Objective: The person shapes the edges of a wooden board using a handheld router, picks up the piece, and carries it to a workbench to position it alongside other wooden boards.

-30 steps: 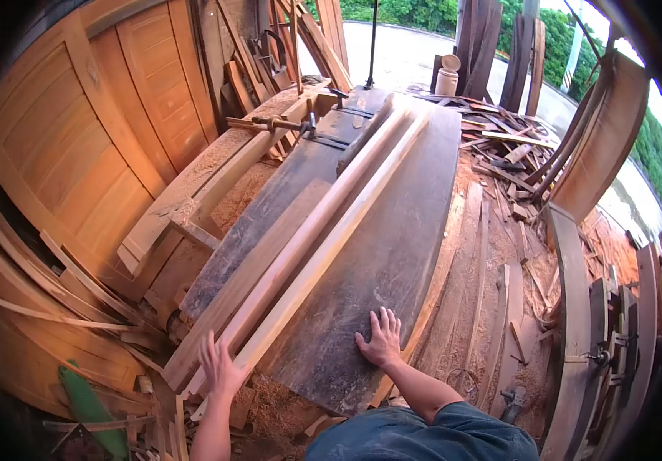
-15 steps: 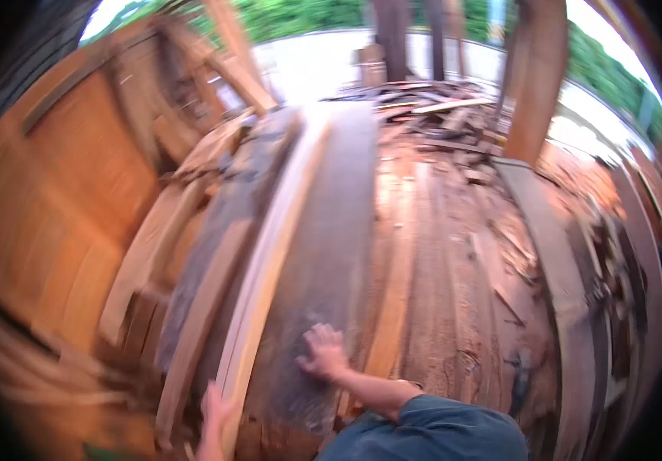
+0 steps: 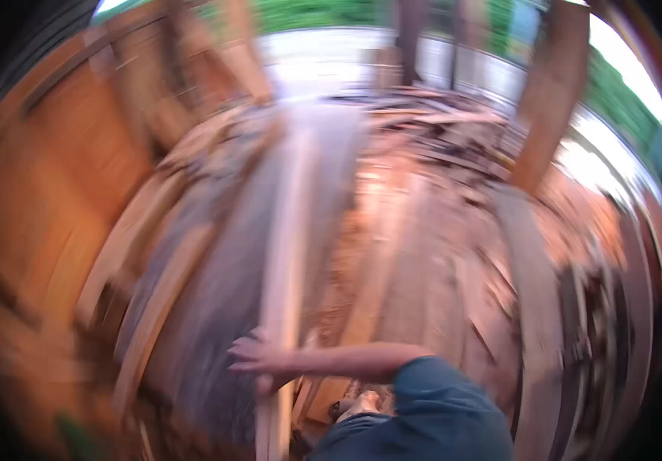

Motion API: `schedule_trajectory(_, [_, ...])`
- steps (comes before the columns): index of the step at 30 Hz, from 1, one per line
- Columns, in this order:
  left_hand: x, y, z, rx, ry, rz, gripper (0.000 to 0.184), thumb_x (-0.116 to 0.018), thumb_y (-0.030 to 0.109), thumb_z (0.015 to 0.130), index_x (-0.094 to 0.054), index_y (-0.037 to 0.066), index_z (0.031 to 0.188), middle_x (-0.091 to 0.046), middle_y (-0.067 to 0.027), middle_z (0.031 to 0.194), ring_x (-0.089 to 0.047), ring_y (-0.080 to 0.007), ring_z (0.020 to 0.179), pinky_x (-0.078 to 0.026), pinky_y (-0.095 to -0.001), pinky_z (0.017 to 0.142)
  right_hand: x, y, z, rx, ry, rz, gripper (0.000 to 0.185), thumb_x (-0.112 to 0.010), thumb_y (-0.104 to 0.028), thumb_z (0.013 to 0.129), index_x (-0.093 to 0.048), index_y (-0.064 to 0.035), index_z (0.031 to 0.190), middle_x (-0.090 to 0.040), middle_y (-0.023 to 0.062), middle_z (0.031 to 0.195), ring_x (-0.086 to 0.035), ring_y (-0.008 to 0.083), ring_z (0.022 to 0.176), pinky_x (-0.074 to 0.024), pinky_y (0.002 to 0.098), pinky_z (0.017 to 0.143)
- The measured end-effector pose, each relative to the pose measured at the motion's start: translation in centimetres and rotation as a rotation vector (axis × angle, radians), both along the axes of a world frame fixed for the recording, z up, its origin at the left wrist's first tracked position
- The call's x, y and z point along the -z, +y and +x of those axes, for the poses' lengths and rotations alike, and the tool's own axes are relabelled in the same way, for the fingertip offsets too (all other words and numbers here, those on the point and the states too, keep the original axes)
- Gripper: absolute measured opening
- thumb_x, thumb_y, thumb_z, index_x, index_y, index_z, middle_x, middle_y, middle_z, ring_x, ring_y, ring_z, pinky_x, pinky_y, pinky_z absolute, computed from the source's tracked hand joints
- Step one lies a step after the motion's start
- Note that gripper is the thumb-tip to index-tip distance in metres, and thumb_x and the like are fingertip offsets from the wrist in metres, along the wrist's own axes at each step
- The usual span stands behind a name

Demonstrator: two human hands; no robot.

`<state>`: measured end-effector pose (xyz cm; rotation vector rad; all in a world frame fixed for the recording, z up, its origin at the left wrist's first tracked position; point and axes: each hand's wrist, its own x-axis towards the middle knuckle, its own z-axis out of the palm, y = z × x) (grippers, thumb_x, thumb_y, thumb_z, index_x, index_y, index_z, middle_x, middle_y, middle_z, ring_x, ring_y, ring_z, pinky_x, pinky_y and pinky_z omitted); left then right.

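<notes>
A long, narrow light wooden beam (image 3: 285,253) runs away from me along a wide dark board (image 3: 208,338). My right hand (image 3: 258,356) lies across the beam near its close end, with the forearm coming in from the right. Its fingers are stretched out to the left, past the beam's edge, over the dark board. Skin just below the palm may be the thumb; blur keeps me from being sure. My left hand does not show.
Another timber (image 3: 162,307) lies along the left, beside an orange-brown wooden panel (image 3: 77,177). Scrap wood (image 3: 454,127) is heaped at the back near a leaning post (image 3: 550,100). Long planks (image 3: 531,292) lie at right. My foot (image 3: 368,401) shows below my arm.
The light beam has shifted right across the dark board, baring the board's left part. My right hand has gone from the board's surface to the beam. My left hand has left the view.
</notes>
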<state>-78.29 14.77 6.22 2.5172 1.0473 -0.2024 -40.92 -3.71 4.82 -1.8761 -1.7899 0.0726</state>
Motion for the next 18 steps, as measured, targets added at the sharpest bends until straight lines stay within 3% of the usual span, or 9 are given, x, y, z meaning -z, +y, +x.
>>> schedule_trajectory(2, [0.0,-4.9,-8.4,-0.156,0.051,-0.030,0.042,-0.073,0.022,0.080,-0.061,0.007,0.118,-0.068,-0.0231,0.109,-0.064,-0.0434,0.104,-0.050,-0.0527,0.093,0.1,-1.0,1.3,-0.190,-0.135,0.033,0.100,-0.083,-0.055,0.066,-0.043,-0.0235,0.153,-0.041,0.0185,0.155,-0.036,0.0404,0.143,-0.0267,0.0670,0.111])
schedule_trajectory(3, [-0.1,-7.9,-12.0,-0.212,0.079,-0.051,0.040,-0.072,0.021,0.081,-0.062,0.007,0.117,-0.068,-0.0229,0.108,-0.064,-0.0435,0.104,-0.050,-0.0529,0.092,1.8,-1.8,2.6,-0.369,0.098,-0.010,0.098,-0.083,-0.051,0.072,-0.039,-0.0240,0.155,-0.040,0.0219,0.155,-0.035,0.0426,0.144,-0.0260,0.0589,0.118])
schedule_trajectory(5, [-0.4,-13.0,-17.0,-0.248,0.104,-0.087,0.036,-0.070,0.020,0.084,-0.063,0.008,0.117,-0.068,-0.0226,0.107,-0.064,-0.0438,0.103,-0.050,-0.0532,0.092,-1.8,-2.9,1.6,-0.376,-0.353,-0.429,0.096,-0.085,-0.042,0.072,-0.039,-0.0259,0.155,-0.046,0.0147,0.152,-0.041,0.0369,0.141,-0.0238,0.0628,0.118])
schedule_trajectory(7, [-1.4,-15.7,-19.4,-0.297,0.049,-0.095,0.039,-0.070,0.010,0.081,-0.059,0.008,0.119,-0.064,-0.0186,0.121,-0.056,-0.0394,0.121,-0.046,-0.0508,0.099,3.0,-3.6,4.3,-0.531,-0.553,-0.387,0.091,-0.085,-0.042,0.065,-0.049,-0.0207,0.146,-0.052,0.0117,0.143,-0.049,0.0336,0.131,-0.0314,0.0607,0.112])
schedule_trajectory(9, [1.0,-18.6,-22.4,-0.407,-0.009,-0.059,0.049,-0.075,0.009,0.073,-0.058,0.009,0.119,-0.059,-0.0132,0.126,-0.051,-0.0341,0.127,-0.041,-0.0486,0.107,7.1,-4.0,6.1,-0.702,-0.503,-0.294,0.083,-0.080,-0.035,0.062,-0.053,-0.0116,0.137,-0.054,0.0173,0.134,-0.052,0.0391,0.122,-0.0401,0.0608,0.100])
schedule_trajectory(12, [5.3,-20.5,-25.1,-0.405,-0.033,-0.048,0.075,-0.082,0.008,0.069,-0.051,0.012,0.138,-0.054,-0.0099,0.136,-0.047,-0.0322,0.130,-0.033,-0.0494,0.116,16.0,-1.9,13.8,-0.775,-0.744,-0.583,0.110,-0.075,-0.067,0.075,-0.027,-0.0194,0.162,-0.045,0.0216,0.153,-0.045,0.0498,0.135,-0.0418,0.0642,0.104])
schedule_trajectory(13, [6.3,-21.0,-26.0,-0.467,-0.023,-0.037,0.078,-0.082,0.009,0.069,-0.050,0.013,0.140,-0.053,-0.0099,0.138,-0.046,-0.0319,0.131,-0.031,-0.0503,0.118,19.7,-1.6,16.1,-0.884,-0.590,-0.504,0.111,-0.076,-0.066,0.074,-0.029,-0.0150,0.160,-0.046,0.0222,0.153,-0.046,0.0466,0.135,-0.0415,0.0614,0.106])
schedule_trajectory(16, [7.7,-23.2,-28.2,-0.603,0.014,-0.053,0.085,-0.083,0.012,0.069,-0.047,0.015,0.145,-0.048,-0.0096,0.146,-0.041,-0.0309,0.138,-0.025,-0.0532,0.121,7.2,-1.3,2.2,-0.787,-0.583,-0.887,0.110,-0.079,-0.059,0.074,-0.031,-0.0069,0.158,-0.046,0.0215,0.152,-0.042,0.0419,0.139,-0.0391,0.0535,0.111])
schedule_trajectory(18, [9.8,-24.8,-30.4,-0.694,0.061,0.045,0.083,-0.079,0.018,0.075,-0.043,0.016,0.150,-0.043,-0.0093,0.153,-0.032,-0.0301,0.147,-0.019,-0.0563,0.123,4.5,-1.6,-4.0,-0.788,-0.515,-1.013,0.111,-0.081,-0.056,0.072,-0.032,-0.0035,0.156,-0.048,0.0239,0.149,-0.043,0.0403,0.139,-0.0396,0.0495,0.112])
